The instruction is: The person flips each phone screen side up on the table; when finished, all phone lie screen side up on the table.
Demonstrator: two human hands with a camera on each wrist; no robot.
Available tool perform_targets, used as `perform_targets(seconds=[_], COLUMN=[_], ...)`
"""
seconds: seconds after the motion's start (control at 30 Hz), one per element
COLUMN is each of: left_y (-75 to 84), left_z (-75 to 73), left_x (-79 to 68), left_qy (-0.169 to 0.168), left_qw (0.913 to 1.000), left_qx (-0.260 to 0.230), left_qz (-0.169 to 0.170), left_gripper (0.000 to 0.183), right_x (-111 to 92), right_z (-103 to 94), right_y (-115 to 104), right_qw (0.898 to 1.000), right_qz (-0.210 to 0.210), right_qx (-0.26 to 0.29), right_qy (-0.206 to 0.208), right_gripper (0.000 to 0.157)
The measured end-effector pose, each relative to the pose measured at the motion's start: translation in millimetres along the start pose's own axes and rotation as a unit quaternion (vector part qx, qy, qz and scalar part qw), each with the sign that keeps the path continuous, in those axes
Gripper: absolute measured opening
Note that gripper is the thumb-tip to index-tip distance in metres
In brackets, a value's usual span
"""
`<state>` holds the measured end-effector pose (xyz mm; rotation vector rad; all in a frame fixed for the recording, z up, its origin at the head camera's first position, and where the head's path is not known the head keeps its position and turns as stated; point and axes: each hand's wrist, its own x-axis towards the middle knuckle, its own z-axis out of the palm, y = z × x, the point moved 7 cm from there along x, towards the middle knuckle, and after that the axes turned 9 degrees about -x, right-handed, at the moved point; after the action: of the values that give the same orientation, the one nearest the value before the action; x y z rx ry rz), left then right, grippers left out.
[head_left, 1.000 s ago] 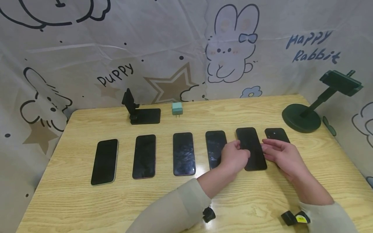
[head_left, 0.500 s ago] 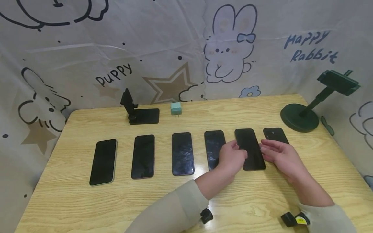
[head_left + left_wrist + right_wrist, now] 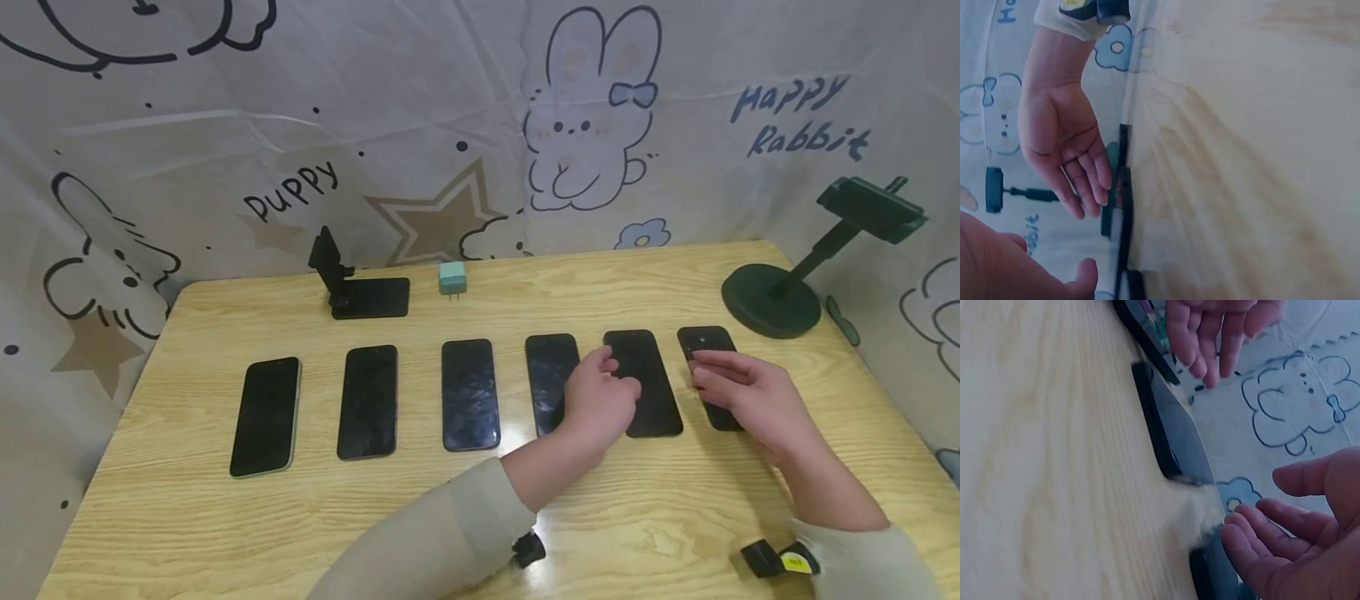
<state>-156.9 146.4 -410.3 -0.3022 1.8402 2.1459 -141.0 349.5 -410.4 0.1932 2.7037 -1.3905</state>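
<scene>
Several dark smartphones lie in a row across the wooden table. My left hand (image 3: 600,400) hovers between the phone (image 3: 551,367) fourth from the left and the black phone (image 3: 651,383) to its right, thumb and fingers apart and holding nothing. Over the rightmost phone (image 3: 705,342), which shows small camera lenses near its top, is my right hand (image 3: 761,404), covering part of it. In the right wrist view, the fingers (image 3: 1279,531) of my right hand are loosely bent with nothing between them. The left wrist view shows my right palm (image 3: 1066,125) facing it, fingers extended.
Farther left lie three phones: one (image 3: 470,392), another (image 3: 367,400) and a silver-edged one (image 3: 264,417). Behind them stand a black phone stand (image 3: 371,298) and a mint-green charger plug (image 3: 452,277). A dark green stand (image 3: 772,302) is at the back right. A printed cloth hangs behind the table.
My right hand has moved right, from beside the black phone's right edge to over the rightmost phone. My left fingers have lifted slightly from the black phone, which lies in place.
</scene>
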Motion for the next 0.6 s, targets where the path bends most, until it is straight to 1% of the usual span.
perform_targets(seconds=[0.07,0.13,0.2,0.27,0.37,0.43,0.53,0.6], left_y=[3.7,3.7,-0.1,-5.3,-14.4,-20.5,-27.6,-30.1], left_z=[9.7,22.1,36.2,49.7,67.6,77.1,86.9,91.6], left_x=[-1.8,-1.5,1.5,4.9,9.2,11.5,14.5,16.6], left_qy=[-0.01,-0.026,-0.045,-0.062,-0.083,-0.089,-0.089,-0.077], left_qw=[0.9999,0.9995,0.9985,0.9972,0.9946,0.9931,0.9913,0.9921], left_qx=[-0.002,0.002,0.004,0.012,0.018,0.024,0.032,0.038], left_qz=[-0.003,-0.017,-0.032,-0.04,-0.06,-0.073,-0.091,-0.092], left_gripper=[0.057,0.053,0.05,0.046,0.045,0.048,0.055,0.058], right_x=[2,5,9,12,15,17,18,18], right_z=[-11.8,-22.8,-32.0,-39.2,-46.3,-49.2,-51.3,-51.4], right_y=[5,13,23,33,45,50,55,56], right_qw=[0.999,0.997,0.994,0.992,0.99,0.99,0.991,0.992], right_qz=[0.003,0.013,0.032,0.053,0.078,0.085,0.086,0.083], right_qx=[-0.033,-0.066,-0.088,-0.1,-0.104,-0.101,-0.098,-0.095], right_qy=[0.023,0.043,0.056,0.062,0.057,0.048,0.033,0.024], right_gripper=[0.049,0.049,0.051,0.054,0.058,0.06,0.061,0.062])
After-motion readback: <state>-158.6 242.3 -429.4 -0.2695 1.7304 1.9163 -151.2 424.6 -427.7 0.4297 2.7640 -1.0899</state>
